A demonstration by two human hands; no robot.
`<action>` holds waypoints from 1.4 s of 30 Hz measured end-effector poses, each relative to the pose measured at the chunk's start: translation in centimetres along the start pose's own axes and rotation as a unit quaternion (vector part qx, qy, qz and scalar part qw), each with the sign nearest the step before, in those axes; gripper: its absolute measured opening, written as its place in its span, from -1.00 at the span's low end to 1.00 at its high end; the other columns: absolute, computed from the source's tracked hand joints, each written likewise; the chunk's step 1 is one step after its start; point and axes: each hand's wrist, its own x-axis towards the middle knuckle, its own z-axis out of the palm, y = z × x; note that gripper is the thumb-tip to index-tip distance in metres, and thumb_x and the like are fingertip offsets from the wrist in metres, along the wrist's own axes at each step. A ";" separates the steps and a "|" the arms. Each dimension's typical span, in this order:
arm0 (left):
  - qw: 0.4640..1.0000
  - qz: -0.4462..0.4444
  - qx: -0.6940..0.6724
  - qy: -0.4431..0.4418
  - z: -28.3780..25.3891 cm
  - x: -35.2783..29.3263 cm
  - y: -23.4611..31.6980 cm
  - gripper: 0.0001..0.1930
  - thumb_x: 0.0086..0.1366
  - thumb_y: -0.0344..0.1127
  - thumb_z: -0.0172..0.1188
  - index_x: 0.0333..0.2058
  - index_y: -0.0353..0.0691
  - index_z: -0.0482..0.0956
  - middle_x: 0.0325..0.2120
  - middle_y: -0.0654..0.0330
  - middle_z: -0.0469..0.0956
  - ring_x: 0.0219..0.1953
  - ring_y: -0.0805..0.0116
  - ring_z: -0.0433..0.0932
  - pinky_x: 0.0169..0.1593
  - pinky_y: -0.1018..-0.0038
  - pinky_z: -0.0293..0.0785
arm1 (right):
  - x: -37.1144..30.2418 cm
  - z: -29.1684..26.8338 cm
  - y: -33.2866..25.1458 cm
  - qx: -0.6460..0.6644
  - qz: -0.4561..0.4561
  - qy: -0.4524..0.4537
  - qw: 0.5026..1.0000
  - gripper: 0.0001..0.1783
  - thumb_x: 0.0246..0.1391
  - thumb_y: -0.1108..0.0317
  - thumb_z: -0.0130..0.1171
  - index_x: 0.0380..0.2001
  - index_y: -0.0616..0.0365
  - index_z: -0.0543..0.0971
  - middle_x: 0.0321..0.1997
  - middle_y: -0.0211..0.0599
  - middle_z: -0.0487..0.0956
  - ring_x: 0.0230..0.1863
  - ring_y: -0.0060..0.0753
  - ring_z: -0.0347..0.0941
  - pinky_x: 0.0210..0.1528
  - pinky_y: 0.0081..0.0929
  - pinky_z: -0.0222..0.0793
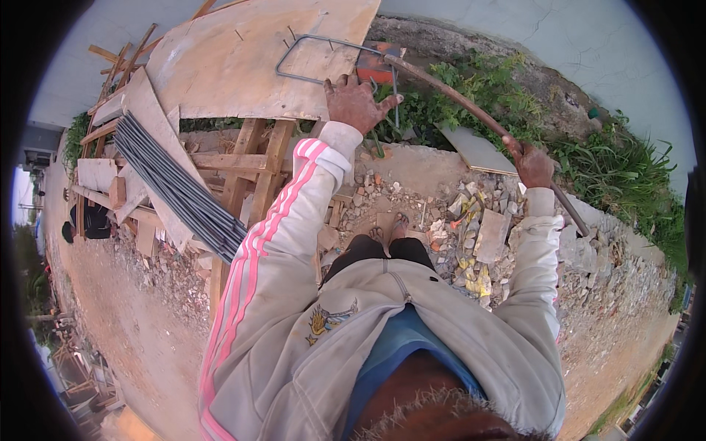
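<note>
My right hand (pixel 532 165) is wrapped round a long rusty metal bar (pixel 460 95), which slants from the bench's right end down to the right. The bar's far end meets an orange-red metal piece (pixel 375 67) at the board's edge. A thin steel rod (pixel 316 38), bent into a rectangle, lies on the plywood board (pixel 220 66) and reaches this piece. My left hand (pixel 356 104) has its fingers spread, the fingertips at the rod's near side and the thumb pointing right. Whether the fingertips press on the rod or the board is unclear.
A bundle of straight steel rods (pixel 176 184) rests on planks at the left. Wooden legs (pixel 276 165) support the board, and several nails stick up from it. Broken rubble (pixel 478 235) surrounds my feet. Green plants (pixel 618 165) grow along the wall, beside a flat grey slab (pixel 474 149).
</note>
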 end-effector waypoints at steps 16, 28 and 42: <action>0.993 0.104 -0.020 -0.048 0.5 1.3 -1.4 -0.43 0.23 0.20 0.10 -0.18 -0.26 0.66 -0.28 0.00 0.70 -0.14 -0.01 0.67 0.27 -0.28 0.20 | -5.7 1.1 -4.5 0.061 0.063 0.072 0.994 -0.10 0.09 -0.60 -0.11 -0.31 0.07 0.73 -0.46 0.09 0.64 -0.31 0.24 0.61 -0.26 0.05 0.49; 0.987 0.141 -0.041 -0.072 0.6 1.5 -1.5 -0.50 0.29 0.13 0.11 -0.27 -0.28 0.69 -0.29 -0.03 0.69 -0.16 -0.01 0.66 0.01 -0.04 0.47 | -5.4 -0.8 -4.3 0.028 0.058 0.027 0.998 -0.03 0.08 -0.64 -0.21 -0.34 0.09 0.72 -0.46 0.08 0.64 -0.29 0.19 0.62 -0.25 0.03 0.51; 0.987 0.153 -0.052 -0.016 2.0 1.3 -2.0 -0.46 0.32 0.16 0.10 -0.26 -0.29 0.68 -0.27 -0.01 0.67 -0.13 0.01 0.65 0.02 -0.05 0.47 | -5.3 -1.4 -4.4 0.041 0.057 0.003 0.998 -0.01 0.08 -0.65 -0.21 -0.29 0.12 0.73 -0.39 0.13 0.65 -0.23 0.20 0.62 -0.19 0.03 0.49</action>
